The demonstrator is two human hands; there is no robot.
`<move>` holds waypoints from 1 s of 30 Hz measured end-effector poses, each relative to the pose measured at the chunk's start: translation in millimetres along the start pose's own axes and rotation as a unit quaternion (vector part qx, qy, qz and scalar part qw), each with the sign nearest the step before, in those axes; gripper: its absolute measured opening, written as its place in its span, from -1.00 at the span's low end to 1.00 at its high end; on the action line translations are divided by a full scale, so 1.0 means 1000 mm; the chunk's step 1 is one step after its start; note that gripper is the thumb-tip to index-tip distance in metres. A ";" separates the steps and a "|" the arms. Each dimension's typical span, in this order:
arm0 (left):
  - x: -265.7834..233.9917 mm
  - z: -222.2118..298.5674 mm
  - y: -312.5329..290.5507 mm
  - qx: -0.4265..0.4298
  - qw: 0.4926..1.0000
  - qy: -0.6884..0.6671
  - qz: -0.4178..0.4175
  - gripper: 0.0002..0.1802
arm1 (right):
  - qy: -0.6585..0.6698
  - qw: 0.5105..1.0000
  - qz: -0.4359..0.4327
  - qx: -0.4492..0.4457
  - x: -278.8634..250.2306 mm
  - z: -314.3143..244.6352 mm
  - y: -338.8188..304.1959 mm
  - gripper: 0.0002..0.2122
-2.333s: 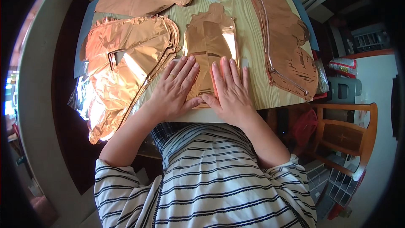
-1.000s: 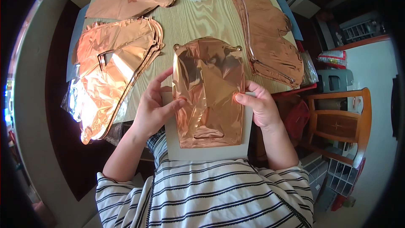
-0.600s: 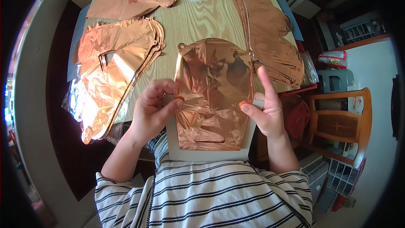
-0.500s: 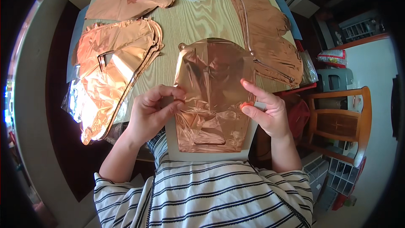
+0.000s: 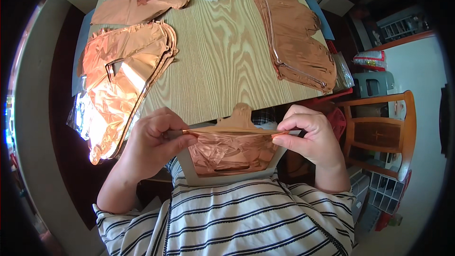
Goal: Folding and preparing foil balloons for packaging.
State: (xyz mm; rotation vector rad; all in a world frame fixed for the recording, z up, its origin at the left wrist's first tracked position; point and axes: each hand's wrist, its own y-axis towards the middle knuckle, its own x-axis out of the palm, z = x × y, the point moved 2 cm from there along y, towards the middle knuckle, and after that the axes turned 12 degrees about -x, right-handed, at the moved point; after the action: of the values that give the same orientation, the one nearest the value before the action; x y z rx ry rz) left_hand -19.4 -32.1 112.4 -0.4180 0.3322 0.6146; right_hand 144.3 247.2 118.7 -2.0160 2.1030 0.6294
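Copper foil (image 5: 232, 153) has bent, closely pinched by left hand (image 5: 154, 138) and right hand (image 5: 313, 135)

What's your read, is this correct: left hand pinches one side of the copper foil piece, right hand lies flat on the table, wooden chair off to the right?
One thing is wrong: the right hand isn't flat on the table. The head view shows it pinching the other side of the copper foil piece. The rest stands.
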 end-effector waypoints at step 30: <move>0.059 -0.067 0.105 0.200 0.903 0.375 0.066 -0.10 | -0.170 0.977 -0.024 0.123 0.010 0.144 0.113 -0.79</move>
State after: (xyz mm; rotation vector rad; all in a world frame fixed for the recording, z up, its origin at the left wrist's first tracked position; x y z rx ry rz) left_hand -50.4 42.7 0.4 -0.2179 1.2139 0.4781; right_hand 8.4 296.6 6.4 -1.6841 1.8272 0.6189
